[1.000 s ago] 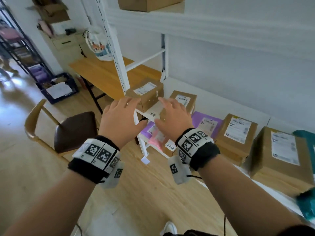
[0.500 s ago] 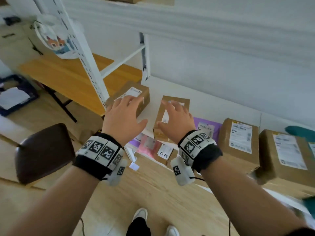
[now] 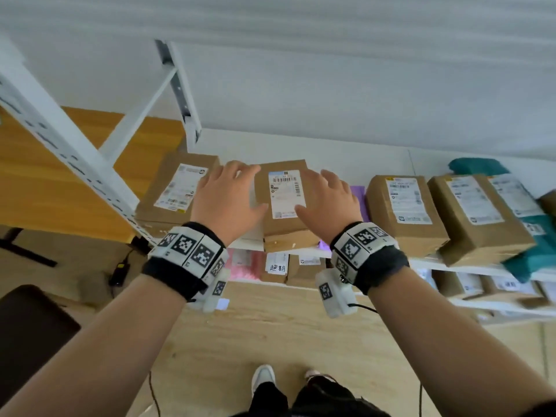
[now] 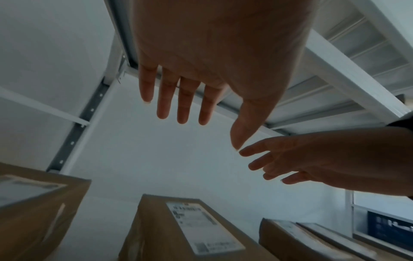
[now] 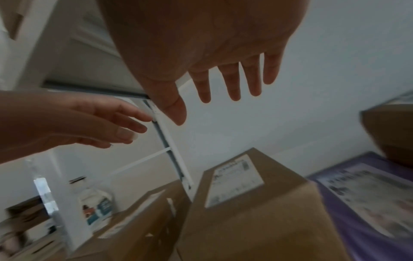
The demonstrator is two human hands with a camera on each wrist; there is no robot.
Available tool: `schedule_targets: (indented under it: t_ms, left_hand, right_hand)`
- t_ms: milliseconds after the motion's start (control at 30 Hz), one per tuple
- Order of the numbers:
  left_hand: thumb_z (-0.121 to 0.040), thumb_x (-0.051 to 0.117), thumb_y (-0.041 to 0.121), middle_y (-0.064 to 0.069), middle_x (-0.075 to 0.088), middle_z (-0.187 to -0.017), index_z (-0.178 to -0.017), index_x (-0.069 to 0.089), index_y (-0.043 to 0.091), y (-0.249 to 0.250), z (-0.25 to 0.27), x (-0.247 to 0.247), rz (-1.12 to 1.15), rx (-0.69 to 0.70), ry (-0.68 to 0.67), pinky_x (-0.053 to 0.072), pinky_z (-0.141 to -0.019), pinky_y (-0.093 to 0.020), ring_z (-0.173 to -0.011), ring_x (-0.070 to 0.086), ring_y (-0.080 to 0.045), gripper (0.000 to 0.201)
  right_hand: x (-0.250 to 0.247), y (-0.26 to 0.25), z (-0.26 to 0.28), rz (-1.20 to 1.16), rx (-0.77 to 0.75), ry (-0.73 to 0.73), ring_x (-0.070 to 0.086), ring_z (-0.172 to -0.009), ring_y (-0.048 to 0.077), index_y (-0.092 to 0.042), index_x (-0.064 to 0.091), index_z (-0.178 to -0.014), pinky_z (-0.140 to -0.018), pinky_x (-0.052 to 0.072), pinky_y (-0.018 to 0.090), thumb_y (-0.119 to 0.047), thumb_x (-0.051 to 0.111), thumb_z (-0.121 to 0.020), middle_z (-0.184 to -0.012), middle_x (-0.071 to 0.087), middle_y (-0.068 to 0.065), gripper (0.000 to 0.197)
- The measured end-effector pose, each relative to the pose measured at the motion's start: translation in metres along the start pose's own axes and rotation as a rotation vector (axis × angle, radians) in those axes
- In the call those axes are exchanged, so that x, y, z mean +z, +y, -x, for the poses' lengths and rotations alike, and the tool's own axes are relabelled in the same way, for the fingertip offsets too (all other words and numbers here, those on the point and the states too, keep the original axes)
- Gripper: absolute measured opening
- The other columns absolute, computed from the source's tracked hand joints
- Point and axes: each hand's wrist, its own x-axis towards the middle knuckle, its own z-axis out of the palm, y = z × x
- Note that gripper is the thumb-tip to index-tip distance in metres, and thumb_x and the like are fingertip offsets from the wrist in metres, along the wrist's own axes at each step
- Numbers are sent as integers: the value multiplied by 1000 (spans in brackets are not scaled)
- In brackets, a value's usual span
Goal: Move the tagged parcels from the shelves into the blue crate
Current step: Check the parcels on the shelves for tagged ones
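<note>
A narrow brown cardboard parcel [image 3: 282, 203] with a white label lies on the white shelf [image 3: 331, 152], end towards me. My left hand [image 3: 228, 194] hovers at its left side and my right hand [image 3: 326, 200] at its right side, both with fingers spread and straight. The wrist views show both palms above the parcel [image 4: 178, 229] [image 5: 250, 203] with air between; neither hand touches it. My left hand [image 4: 201, 106] and right hand [image 5: 223, 84] hold nothing. The blue crate is out of view.
Another brown parcel [image 3: 177, 188] lies to the left by the white shelf post [image 3: 66, 152]. Two larger boxes [image 3: 403, 212] [image 3: 478, 215], a purple mailer [image 3: 358, 203] and teal bags [image 3: 478, 167] lie to the right. A lower shelf holds more parcels [image 3: 276, 267]. A wooden table [image 3: 36, 176] stands left.
I have stepped closer and my view has tilted down onto the shelf. Both hands have moved forward to either side of the narrow parcel, still holding nothing.
</note>
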Motion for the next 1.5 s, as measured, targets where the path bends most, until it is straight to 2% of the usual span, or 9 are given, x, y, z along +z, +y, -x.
schedule_targets:
  t_ms: [200,433,600,733,833,933,1100,1300,1500]
  left_hand:
    - [-86,59,53,-2,37,-147,-145,34,25,1,-10,32,2,91,-104,31,-110,-46,-134,38,-27,69]
    - [-87,57,58,-6,31,-152,-148,27,25,-8,-16,63,-5,60,-176,28,-112,-46,-138,34,-28,76]
    - [-77,48,78,-12,18,-159,-154,-1,20,-13,-19,89,2,-33,-326,26,-113,-49,-142,29,-33,108]
    - [-65,50,86,-11,30,-154,-152,-7,16,-14,-23,107,98,-71,-420,37,-108,-48,-131,45,-32,126]
    - [-69,58,79,-8,46,-144,-152,-8,13,-14,-28,115,158,-100,-451,43,-101,-48,-120,55,-28,125]
    - [-71,64,71,-3,55,-135,-152,-2,16,-14,-31,122,233,-120,-437,47,-96,-47,-113,59,-25,118]
    - [-75,68,62,-4,54,-136,-152,-5,18,-15,-32,126,317,-144,-430,51,-93,-44,-115,58,-24,115]
    - [-77,72,54,-3,53,-138,-153,-3,14,-15,-31,121,372,-144,-402,49,-88,-35,-114,59,-22,114]
    - [-70,81,48,0,54,-137,-151,5,27,-18,-27,115,489,-109,-278,54,-90,-46,-108,63,-22,112]
  right_hand:
    - [14,17,1,-9,122,-40,25,-141,31,-32,22,-148,-114,26,50,-35,57,-87,-155,25,7,70]
    - [40,29,-14,-47,191,-110,24,-142,30,-31,18,-150,-115,26,51,-37,55,-87,-156,24,6,73]
    - [58,37,-20,-126,190,-146,33,-136,33,-30,11,-152,-110,33,52,-37,60,-88,-152,30,7,81]
    - [66,41,-23,-289,216,-185,36,-136,30,-24,6,-154,-110,34,44,-33,59,-92,-152,30,10,83]
    - [69,42,-27,-325,236,-203,38,-136,27,-20,4,-155,-108,34,39,-32,56,-95,-152,33,9,80]
    - [72,43,-29,-329,230,-207,42,-134,25,-15,6,-154,-106,36,35,-28,54,-96,-151,37,9,77]
    - [76,45,-31,-327,221,-173,46,-130,26,-16,10,-153,-103,40,37,-24,57,-94,-147,41,10,76]
    - [73,45,-29,-357,212,-158,43,-133,24,-15,13,-153,-103,38,33,-22,60,-93,-148,41,8,77]
    - [65,41,-24,-405,199,-97,30,-141,22,-10,11,-153,-111,29,33,-23,65,-90,-155,29,8,83]
